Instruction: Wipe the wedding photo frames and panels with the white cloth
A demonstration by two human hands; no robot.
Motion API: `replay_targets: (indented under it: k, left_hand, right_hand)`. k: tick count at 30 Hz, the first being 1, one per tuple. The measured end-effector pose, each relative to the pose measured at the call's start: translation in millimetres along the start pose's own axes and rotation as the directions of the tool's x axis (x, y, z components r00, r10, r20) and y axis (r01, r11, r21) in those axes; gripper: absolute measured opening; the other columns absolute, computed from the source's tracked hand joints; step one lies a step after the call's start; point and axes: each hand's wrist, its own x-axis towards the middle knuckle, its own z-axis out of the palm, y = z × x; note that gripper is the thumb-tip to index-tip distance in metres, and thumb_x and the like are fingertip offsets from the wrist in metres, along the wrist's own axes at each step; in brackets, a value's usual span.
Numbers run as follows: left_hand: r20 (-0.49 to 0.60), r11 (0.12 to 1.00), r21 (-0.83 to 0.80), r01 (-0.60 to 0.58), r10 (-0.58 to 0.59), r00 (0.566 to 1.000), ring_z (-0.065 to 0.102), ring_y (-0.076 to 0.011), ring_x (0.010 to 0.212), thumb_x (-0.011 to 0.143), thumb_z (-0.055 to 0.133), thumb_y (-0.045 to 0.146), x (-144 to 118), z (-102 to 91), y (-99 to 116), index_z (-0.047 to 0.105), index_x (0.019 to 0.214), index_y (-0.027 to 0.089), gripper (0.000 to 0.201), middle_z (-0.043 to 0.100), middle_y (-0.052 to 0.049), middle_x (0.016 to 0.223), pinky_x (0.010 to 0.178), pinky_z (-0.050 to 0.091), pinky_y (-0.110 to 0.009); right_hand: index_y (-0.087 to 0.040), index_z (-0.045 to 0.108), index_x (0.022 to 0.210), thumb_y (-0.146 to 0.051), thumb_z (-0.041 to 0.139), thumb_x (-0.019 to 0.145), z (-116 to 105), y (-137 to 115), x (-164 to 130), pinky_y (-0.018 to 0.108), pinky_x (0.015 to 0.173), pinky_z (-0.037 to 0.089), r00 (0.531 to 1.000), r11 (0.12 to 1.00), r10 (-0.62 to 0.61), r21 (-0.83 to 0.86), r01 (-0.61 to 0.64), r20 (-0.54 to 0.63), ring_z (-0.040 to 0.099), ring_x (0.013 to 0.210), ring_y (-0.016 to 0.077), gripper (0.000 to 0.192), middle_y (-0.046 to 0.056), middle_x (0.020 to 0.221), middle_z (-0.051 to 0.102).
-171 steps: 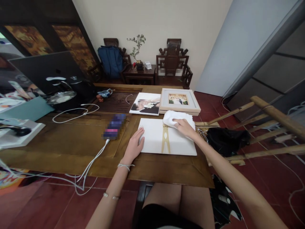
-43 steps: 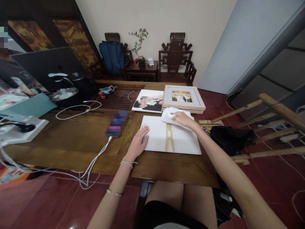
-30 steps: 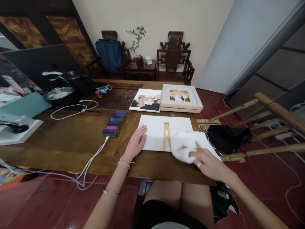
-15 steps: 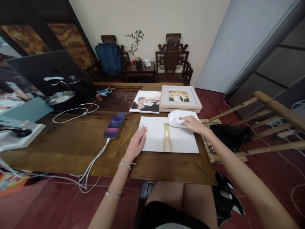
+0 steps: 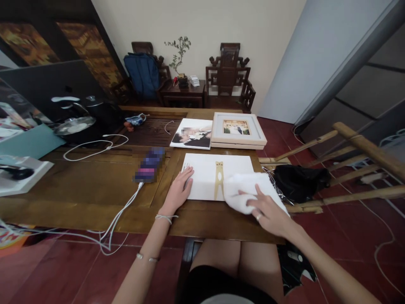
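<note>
Far left on the wooden surface (image 5: pixel 95 185): a white box (image 5: pixel 23 179) with a dark object on it, then a metal pan (image 5: pixel 74 125) farther back. Next, a loose white cable (image 5: pixel 91 148), and another cable (image 5: pixel 122 215) running off the near edge from a blurred phone (image 5: pixel 149 164). Left hand (image 5: pixel 179 191) laid flat, fingers spread and gripping nothing, pressing on the left edge of a white album (image 5: pixel 209 177) (cover facing up, gold clip-shaped motif down its middle). Behind the album, a photo print (image 5: pixel 192 138), and just beside it to the right a framed picture (image 5: pixel 237 130) lying flat. Right hand (image 5: pixel 268 211) with fingers stretched out, not clenched, palm down on a white cloth (image 5: pixel 247 190), which covers the album's near right corner and touches the surface edge. A ring on one finger of that hand. Further right, off the surface, a black bag (image 5: pixel 299 181) resting among bamboo poles (image 5: pixel 354 169).
</note>
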Motion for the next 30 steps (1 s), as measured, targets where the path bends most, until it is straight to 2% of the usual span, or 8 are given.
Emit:
replay_targets:
  k: [3, 6, 9, 15, 19, 21, 24, 30]
  left_hand:
    - [-0.003, 1.000, 0.001, -0.006, 0.006, 1.000, 0.043, -0.0212, 0.129, 0.090, 0.042, 0.025, 0, 0.2, 0, 0.056, 0.124, 0.018, 0.037, 0.052, -0.011, 0.135, 0.112, 0.028, -0.048]
    - [0.005, 1.000, 0.002, 0.000, 0.000, 1.000, 0.043, -0.0217, 0.130, 0.090, 0.043, 0.025, 0, -0.2, 1, 0.055, 0.124, 0.019, 0.037, 0.051, -0.010, 0.135, 0.112, 0.028, -0.048]
    - [0.008, 1.000, 0.005, 0.004, -0.004, 1.000, 0.043, -0.0218, 0.130, 0.090, 0.043, 0.025, 0, -0.9, 1, 0.055, 0.124, 0.018, 0.037, 0.052, -0.011, 0.135, 0.111, 0.028, -0.047]
    - [0.013, 1.000, -0.001, 0.015, -0.015, 1.000, 0.043, -0.0213, 0.129, 0.089, 0.043, 0.026, 1, -2.1, 1, 0.056, 0.123, 0.017, 0.037, 0.053, -0.011, 0.134, 0.111, 0.029, -0.046]
    - [0.019, 1.000, -0.018, 0.016, -0.016, 1.000, 0.043, -0.0215, 0.129, 0.089, 0.043, 0.026, 1, -2.7, 1, 0.056, 0.123, 0.017, 0.037, 0.053, -0.011, 0.134, 0.111, 0.029, -0.046]
    - [0.017, 1.000, -0.019, 0.020, -0.020, 1.000, 0.043, -0.0216, 0.129, 0.089, 0.043, 0.026, 0, -2.5, 0, 0.056, 0.124, 0.019, 0.037, 0.052, -0.010, 0.134, 0.111, 0.029, -0.047]
    - [0.015, 1.000, -0.013, 0.020, -0.020, 1.000, 0.042, -0.0217, 0.130, 0.089, 0.043, 0.026, 0, -1.8, 0, 0.055, 0.124, 0.019, 0.037, 0.052, -0.009, 0.135, 0.112, 0.028, -0.047]
    - [0.005, 1.000, 0.004, 0.003, -0.003, 1.000, 0.043, -0.0214, 0.129, 0.090, 0.043, 0.025, 0, -0.9, 0, 0.055, 0.124, 0.019, 0.037, 0.052, -0.010, 0.135, 0.111, 0.028, -0.047]
  right_hand:
    - [-0.021, 0.064, 0.085, -0.005, 0.040, 0.073, -4, -13, -22, 0.052, 0.112, 0.013, 0.998, 0.998, -0.029, 0.050, 0.027, 0.049, 0.054, 0.115, 0.0265, 0.031, 0.007, 0.111, 0.066]
    - [-0.021, 0.066, 0.090, -0.011, 0.039, 0.078, -8, -8, -14, 0.050, 0.108, 0.024, 0.999, 0.999, 0.039, 0.022, -0.039, 0.026, 0.061, 0.101, 0.0263, 0.031, 0.008, 0.098, 0.069]
    - [-0.019, 0.067, 0.097, -0.017, 0.036, 0.082, -11, 10, 21, 0.049, 0.100, 0.034, 0.996, 0.996, 0.088, 0.000, -0.088, -0.019, 0.062, 0.093, 0.0264, 0.034, 0.007, 0.093, 0.070]
    - [-0.014, 0.068, 0.097, -0.017, 0.036, 0.080, -29, 58, 109, 0.038, 0.095, 0.037, 0.993, 0.997, 0.070, 0.028, -0.067, -0.095, 0.061, 0.095, 0.0249, 0.037, 0.008, 0.098, 0.070]
    - [-0.014, 0.067, 0.101, -0.018, 0.035, 0.082, -31, 71, 128, 0.035, 0.096, 0.036, 0.983, 0.995, 0.095, 0.023, -0.092, -0.158, 0.059, 0.101, 0.0239, 0.037, 0.008, 0.103, 0.069]
    - [-0.014, 0.067, 0.100, -0.017, 0.035, 0.082, -25, 66, 119, 0.040, 0.101, 0.031, 0.983, 0.996, 0.084, -0.025, -0.089, -0.161, 0.061, 0.095, 0.0239, 0.037, 0.007, 0.096, 0.070]
    - [-0.014, 0.067, 0.096, -0.015, 0.035, 0.080, -13, 46, 86, 0.050, 0.103, 0.027, 0.992, 0.996, 0.053, -0.060, -0.060, -0.113, 0.064, 0.083, 0.0245, 0.036, 0.008, 0.085, 0.071]
    - [-0.021, 0.065, 0.088, -0.008, 0.040, 0.075, -4, -4, -1, 0.051, 0.110, 0.018, 1.000, 0.999, -0.021, 0.040, 0.021, -0.003, 0.056, 0.113, 0.0264, 0.031, 0.007, 0.121, 0.062]
